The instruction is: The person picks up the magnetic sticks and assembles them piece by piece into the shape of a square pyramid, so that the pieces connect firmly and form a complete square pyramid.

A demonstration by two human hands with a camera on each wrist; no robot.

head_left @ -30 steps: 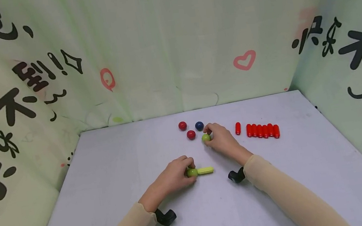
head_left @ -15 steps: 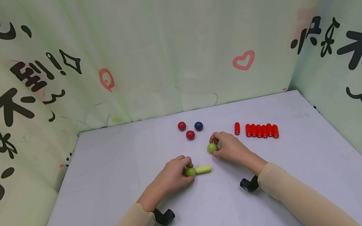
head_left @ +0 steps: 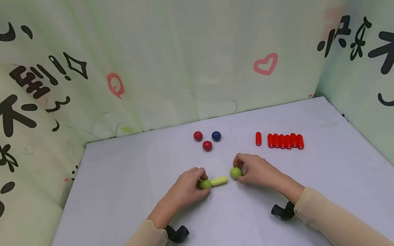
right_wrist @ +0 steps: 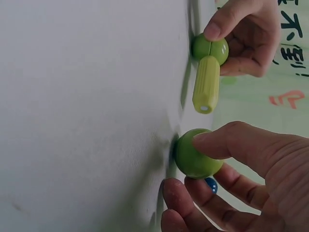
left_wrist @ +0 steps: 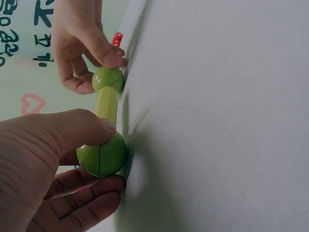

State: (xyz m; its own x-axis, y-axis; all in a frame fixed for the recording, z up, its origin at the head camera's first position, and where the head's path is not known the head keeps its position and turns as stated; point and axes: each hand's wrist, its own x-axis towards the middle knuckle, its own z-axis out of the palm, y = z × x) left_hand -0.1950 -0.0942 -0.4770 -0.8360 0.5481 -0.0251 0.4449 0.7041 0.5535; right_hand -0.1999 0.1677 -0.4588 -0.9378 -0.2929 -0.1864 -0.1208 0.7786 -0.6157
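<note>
My left hand (head_left: 189, 187) pinches a green ball (head_left: 205, 184) between thumb and fingers, low over the table. From that ball a ribbed yellow-green rod (head_left: 219, 181) points right, joined at one end. In the right wrist view the rod's free end (right_wrist: 204, 108) shows a pale round spot. A second green ball (head_left: 236, 172) is pinched by my right hand (head_left: 259, 171), just right of the rod. A narrow gap separates this ball (right_wrist: 197, 154) from the rod's end in the right wrist view.
Two red balls, one farther back (head_left: 198, 136) and one nearer (head_left: 207, 145), lie beside a blue ball (head_left: 216, 136) on the white table (head_left: 132, 169). At right are a lone red rod (head_left: 258, 138) and a row of several red rods (head_left: 285, 141). Printed curtains (head_left: 218, 53) enclose the table.
My right hand has drawn its green ball away from the red and blue balls, towards the front and slightly right, to beside the rod's free end. The left hand has barely moved.
</note>
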